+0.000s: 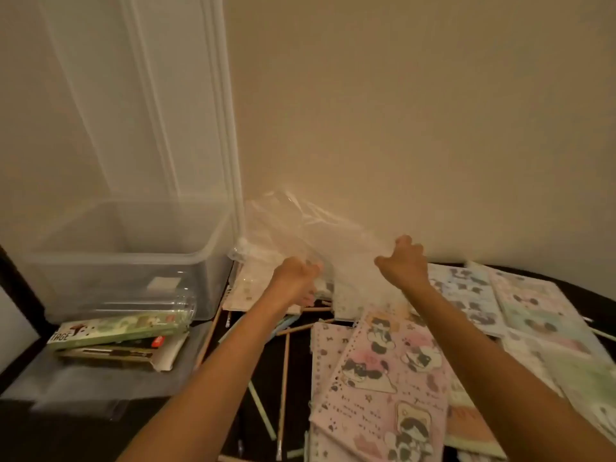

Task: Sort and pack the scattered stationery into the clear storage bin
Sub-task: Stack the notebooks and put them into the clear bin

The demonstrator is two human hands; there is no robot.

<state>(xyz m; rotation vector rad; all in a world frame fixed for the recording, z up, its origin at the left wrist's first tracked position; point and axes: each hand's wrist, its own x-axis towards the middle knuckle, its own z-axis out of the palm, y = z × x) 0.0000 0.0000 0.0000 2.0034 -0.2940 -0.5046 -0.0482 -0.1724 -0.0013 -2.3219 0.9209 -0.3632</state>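
Both my hands grip a crumpled clear plastic bag (pixel 300 225) held up against the wall. My left hand (pixel 296 275) holds its lower left part and my right hand (pixel 405 261) holds its right edge. The clear storage bin (pixel 133 258) stands to the left and looks empty except for a small label. Pink cartoon-print notebooks (pixel 383 378) lie under my right arm, with more pastel notebooks (pixel 520 308) at the right. Several wooden pencils (pixel 285 371) and pale green pens (pixel 261 408) are scattered on the dark table between my arms.
The bin's clear lid (pixel 143 95) leans upright against the wall behind the bin. In front of the bin, green boxed sets (pixel 116 331) and a clear round tube (pixel 160 305) rest on a frosted flat piece (pixel 100 381). A white board (pixel 13 331) is at the far left.
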